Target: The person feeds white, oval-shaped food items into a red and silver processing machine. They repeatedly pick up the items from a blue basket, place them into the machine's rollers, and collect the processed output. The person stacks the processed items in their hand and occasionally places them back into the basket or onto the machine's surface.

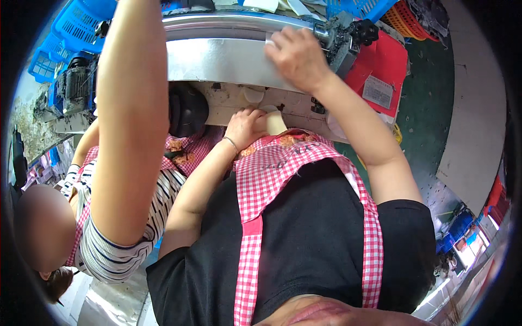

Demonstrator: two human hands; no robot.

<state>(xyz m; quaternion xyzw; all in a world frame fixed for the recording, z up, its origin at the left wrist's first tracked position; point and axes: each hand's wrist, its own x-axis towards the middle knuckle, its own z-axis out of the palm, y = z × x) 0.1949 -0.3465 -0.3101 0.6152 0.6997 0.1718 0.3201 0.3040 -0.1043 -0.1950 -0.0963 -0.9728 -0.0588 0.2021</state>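
Note:
My left hand [246, 130] is low at the machine's front, close to my apron, its fingers curled over a cream-coloured flat piece [275, 123]. A similar pale piece [253, 96] with a rounded edge lies just beyond it on the worn ledge. Farther up, my right hand [299, 58] is at the right part of the metal roller machine [217, 57], above its shiny plate. Its fingers are bent together, and a small whitish edge shows at the fingertips; what they hold is mostly hidden.
A co-worker's arm [130, 119] reaches up across the left side. Blue baskets [81, 27] stand at the far left, near a dark motor [77, 81]. To the right are a black knob [364, 32], a red panel [389, 70] and an orange basket [408, 22].

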